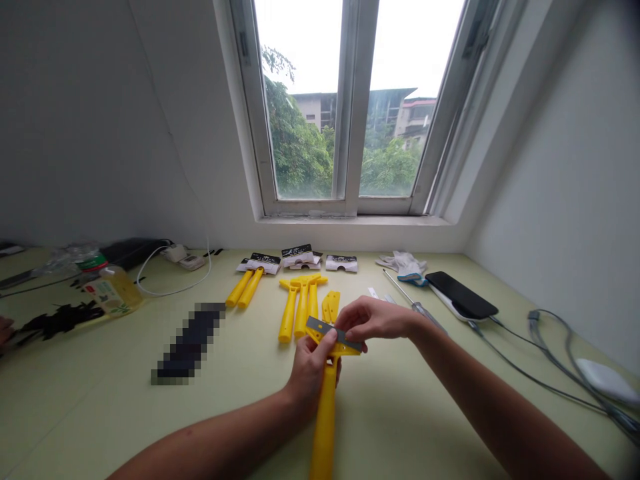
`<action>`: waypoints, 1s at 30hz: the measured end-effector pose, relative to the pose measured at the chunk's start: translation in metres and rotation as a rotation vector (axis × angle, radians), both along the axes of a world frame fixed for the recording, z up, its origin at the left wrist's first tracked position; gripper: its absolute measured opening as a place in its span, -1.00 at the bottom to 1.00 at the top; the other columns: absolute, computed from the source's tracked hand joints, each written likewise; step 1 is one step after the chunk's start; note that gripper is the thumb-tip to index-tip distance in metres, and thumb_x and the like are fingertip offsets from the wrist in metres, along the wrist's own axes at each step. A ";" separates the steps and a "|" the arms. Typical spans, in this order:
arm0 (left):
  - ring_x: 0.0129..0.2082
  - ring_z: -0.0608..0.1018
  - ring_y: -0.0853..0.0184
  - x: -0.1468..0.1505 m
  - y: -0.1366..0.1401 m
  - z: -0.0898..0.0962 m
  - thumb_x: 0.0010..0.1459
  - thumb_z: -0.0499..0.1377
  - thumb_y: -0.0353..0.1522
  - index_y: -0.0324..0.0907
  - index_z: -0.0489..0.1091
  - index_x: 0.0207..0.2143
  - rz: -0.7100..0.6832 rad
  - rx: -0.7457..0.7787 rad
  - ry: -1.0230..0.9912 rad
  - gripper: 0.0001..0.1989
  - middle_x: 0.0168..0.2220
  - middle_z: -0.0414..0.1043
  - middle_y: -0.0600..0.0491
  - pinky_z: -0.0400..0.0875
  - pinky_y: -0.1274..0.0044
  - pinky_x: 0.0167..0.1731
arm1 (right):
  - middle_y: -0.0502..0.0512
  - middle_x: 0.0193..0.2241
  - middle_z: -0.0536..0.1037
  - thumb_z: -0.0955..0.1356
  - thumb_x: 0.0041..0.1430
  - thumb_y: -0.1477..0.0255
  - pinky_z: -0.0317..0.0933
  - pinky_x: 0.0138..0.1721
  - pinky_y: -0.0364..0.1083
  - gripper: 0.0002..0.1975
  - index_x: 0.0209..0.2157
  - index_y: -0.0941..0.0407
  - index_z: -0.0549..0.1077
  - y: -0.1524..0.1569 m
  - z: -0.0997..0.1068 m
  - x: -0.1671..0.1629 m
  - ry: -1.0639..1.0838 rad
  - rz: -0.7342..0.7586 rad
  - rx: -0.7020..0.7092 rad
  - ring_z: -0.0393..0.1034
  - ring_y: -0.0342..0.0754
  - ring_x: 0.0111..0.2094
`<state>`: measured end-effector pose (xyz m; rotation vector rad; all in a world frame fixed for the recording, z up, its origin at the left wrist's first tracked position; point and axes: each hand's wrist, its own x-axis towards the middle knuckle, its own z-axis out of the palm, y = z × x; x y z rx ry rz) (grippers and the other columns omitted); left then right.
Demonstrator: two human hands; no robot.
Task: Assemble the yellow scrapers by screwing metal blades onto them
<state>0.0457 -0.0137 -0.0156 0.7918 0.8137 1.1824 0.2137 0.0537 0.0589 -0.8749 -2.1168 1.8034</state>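
Head: flat, rectangular grey blade (314, 325)

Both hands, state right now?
Left hand: closed, holding yellow plastic T-shaped scraper, thumb on its flat grey metal blade.
Right hand: fingers on that blade; pinching or just touching, can't tell.

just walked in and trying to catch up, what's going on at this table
The person's left hand grips a yellow tool near its head, thumb on a grey blade laid across it. The right hand holds the blade's other end. Whether the blade is fastened can't be seen. More yellow tools lie just beyond, with a screwdriver off to the right.
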 end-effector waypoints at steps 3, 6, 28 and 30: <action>-0.75 0.22 0.54 0.000 0.000 0.000 0.00 0.25 -0.15 -0.24 0.32 -0.42 -0.009 -0.007 -0.013 -0.67 -0.69 0.20 0.19 0.07 0.66 -0.75 | 0.04 -0.50 0.49 0.42 0.01 0.31 0.28 -0.48 -0.19 -0.64 -0.18 0.25 0.48 0.000 -0.001 0.001 -0.011 0.007 0.011 0.37 -0.20 -0.55; -0.75 0.25 0.53 0.000 0.000 0.002 -0.03 0.28 -0.16 -0.24 0.33 -0.42 -0.014 -0.013 -0.023 -0.67 -0.66 0.27 0.16 0.12 0.66 -0.73 | 0.01 -0.54 0.47 0.41 0.03 0.30 0.24 -0.51 -0.21 -0.64 -0.17 0.24 0.48 0.000 -0.001 0.001 -0.030 0.012 0.062 0.35 -0.20 -0.56; -0.79 0.25 0.53 -0.006 0.002 0.007 -0.02 0.22 -0.10 -0.13 0.08 -0.36 -0.041 -0.176 0.082 -0.59 -0.64 0.21 0.26 0.11 0.66 -0.79 | 0.17 -0.31 0.56 0.29 0.07 0.43 0.22 -0.24 -0.06 -0.75 -0.23 0.11 0.54 0.031 -0.033 0.047 -0.637 -0.296 0.847 0.41 0.02 -0.29; -0.80 0.23 0.54 -0.007 0.003 0.007 -0.01 0.21 -0.09 -0.13 0.09 -0.35 -0.040 -0.166 0.075 -0.60 -0.65 0.19 0.27 0.09 0.66 -0.80 | 0.17 -0.20 0.54 0.33 0.04 0.39 0.20 -0.13 -0.04 -0.71 -0.16 0.08 0.52 0.028 -0.036 0.037 -0.612 -0.238 0.863 0.39 0.05 -0.17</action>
